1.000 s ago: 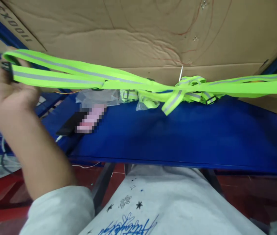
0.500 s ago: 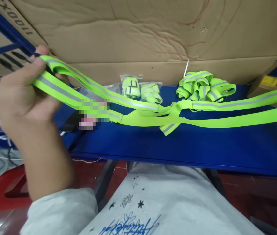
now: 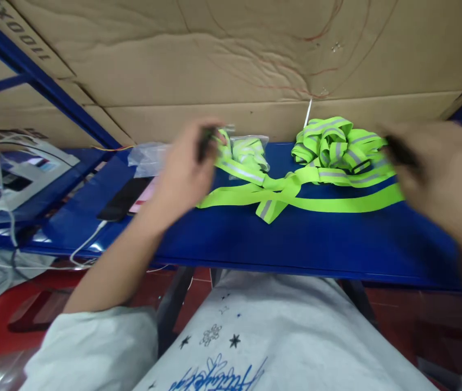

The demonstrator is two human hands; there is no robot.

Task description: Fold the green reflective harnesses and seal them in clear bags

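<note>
Evidently, left hand [image 3: 190,168] and right hand [image 3: 435,179], both blurred, have fingers curled around opposite ends of the yellow-green strap [image 3: 337,205], its middle crossed over the blue table [image 3: 296,244]. Even tension, bands untwisted, should avoid snagging the strap pile [image 3: 329,144] behind.

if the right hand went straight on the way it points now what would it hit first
Probably the heap of green strap just left of the right hand. The hand is blurred and its height unclear, so it might pass over toward the cardboard.
</note>
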